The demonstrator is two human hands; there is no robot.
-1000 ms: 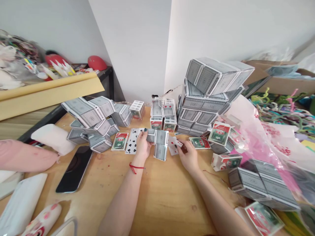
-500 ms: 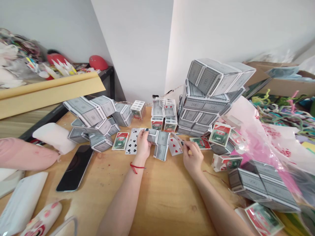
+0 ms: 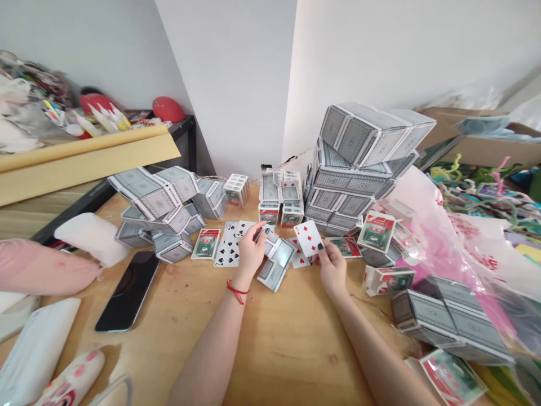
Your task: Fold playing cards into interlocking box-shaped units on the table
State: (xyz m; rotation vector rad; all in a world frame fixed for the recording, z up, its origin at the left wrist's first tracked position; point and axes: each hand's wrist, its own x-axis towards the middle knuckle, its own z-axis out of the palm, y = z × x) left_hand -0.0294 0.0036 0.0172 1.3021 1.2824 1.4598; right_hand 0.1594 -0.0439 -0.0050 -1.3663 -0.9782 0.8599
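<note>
My left hand, a red string at its wrist, is closed on a small block of folded playing cards that rests tilted on the wooden table. My right hand pinches a single diamond card and holds it face up just right of the block. More loose face-up cards lie beside my left hand, and one red card lies under the lifted one.
Tall stacks of card blocks stand behind at the right, lower ones at the left. Card boxes lie scattered at the right. A black phone lies at the left, near a person's pink sleeve. Pink wrap crowds the right.
My right hand has lifted a diamond card off the table and turned it face up. My left hand has tipped the folded card block over to the right.
</note>
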